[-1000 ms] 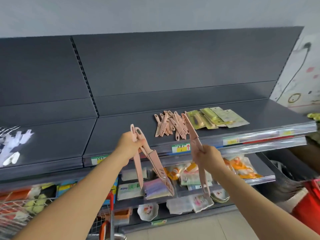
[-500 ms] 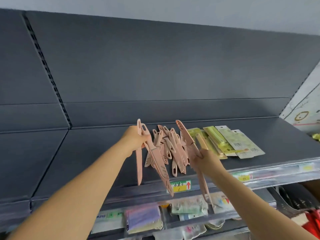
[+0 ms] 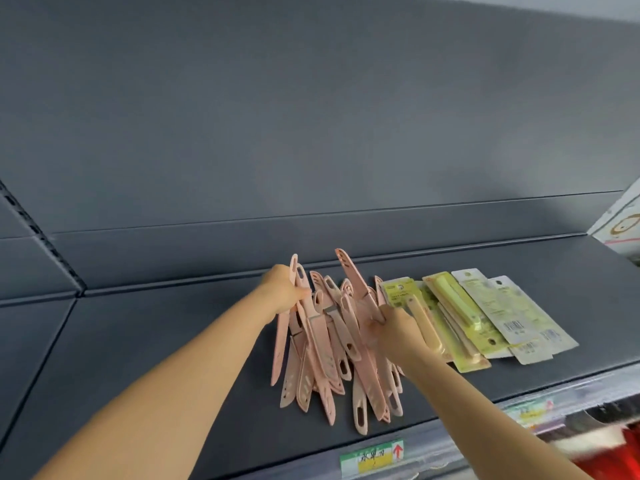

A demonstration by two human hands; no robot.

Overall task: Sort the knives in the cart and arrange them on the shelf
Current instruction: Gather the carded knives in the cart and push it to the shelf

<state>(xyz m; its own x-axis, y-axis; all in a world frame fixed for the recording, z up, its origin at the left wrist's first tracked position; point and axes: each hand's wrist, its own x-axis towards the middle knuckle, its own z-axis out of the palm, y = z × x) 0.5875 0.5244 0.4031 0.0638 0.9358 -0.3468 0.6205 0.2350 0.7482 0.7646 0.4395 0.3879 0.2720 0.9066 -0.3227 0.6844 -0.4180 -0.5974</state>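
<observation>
Knives lie in a pink plastic pile on the dark shelf, long and thin, mostly pointing front to back. The left hand grips two knives. The right hand grips another. Yellow packs sit just beside them, print blurry.

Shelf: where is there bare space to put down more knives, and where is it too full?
The shelf is bare left of the left hand, up to the panel seam, and in a strip behind the packaged knives. It is crowded in the middle, where the pink knives overlap and the right hand touches the packages.
</observation>
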